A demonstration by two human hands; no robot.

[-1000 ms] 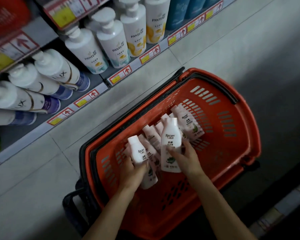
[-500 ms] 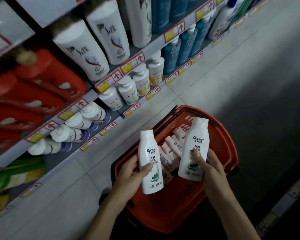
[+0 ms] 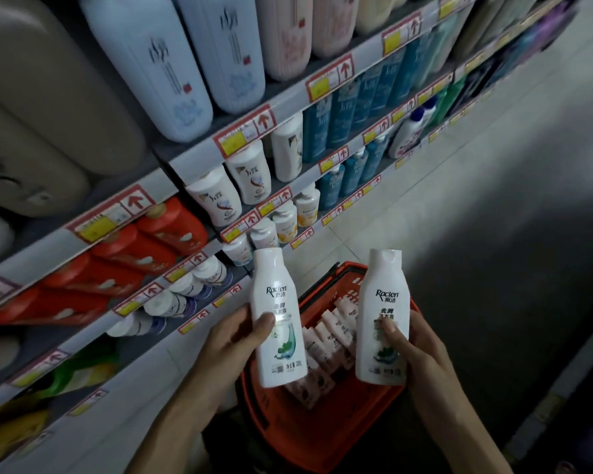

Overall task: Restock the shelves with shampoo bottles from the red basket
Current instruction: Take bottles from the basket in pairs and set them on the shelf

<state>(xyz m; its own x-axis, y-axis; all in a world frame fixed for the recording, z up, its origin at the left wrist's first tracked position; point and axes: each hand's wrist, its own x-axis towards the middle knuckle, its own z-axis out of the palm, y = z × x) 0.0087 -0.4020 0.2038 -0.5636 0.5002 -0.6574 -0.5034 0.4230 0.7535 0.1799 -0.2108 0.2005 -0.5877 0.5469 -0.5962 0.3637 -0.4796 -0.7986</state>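
Overall, largest to smallest:

Shelves [image 3: 288, 112]: several tiers along the left, each edge lined with red-and-yellow price tags [image 3: 243, 131].
Top tier: big pale blue bottles [image 3: 144, 63], pink ones to their right, beige ones at far left.
Next tier down: red bottles [image 3: 172, 227], then white bottles [image 3: 250, 172], then teal bottles [image 3: 343, 114] further along.
Lower tiers: white pump bottles [image 3: 285, 224] and white bottles with purple bases [image 3: 172, 304]; green and yellow bottles at the bottom left, blurred.
Floor [image 3: 493, 165]: pale tiles, dark toward the right.
Red basket [image 3: 315, 436]: on the floor beside the shelves, below both hands; its far rim shows between the 2 raised bottles.
Basket contents: a row of small white shampoo bottles [image 3: 326, 340] lying packed together; count not clear.
Left bottle [image 3: 278, 316]: white, "Raclen" label with green-blue artwork, cap up, held above the basket's left side.
Right bottle [image 3: 384, 316]: same kind, cap up, held above the basket's right side, apart from the left one.
Left hand [image 3: 233, 347]: clamped on the left bottle, thumb across the label.
Right hand [image 3: 421, 357]: clamped on the right bottle, thumb on its front.
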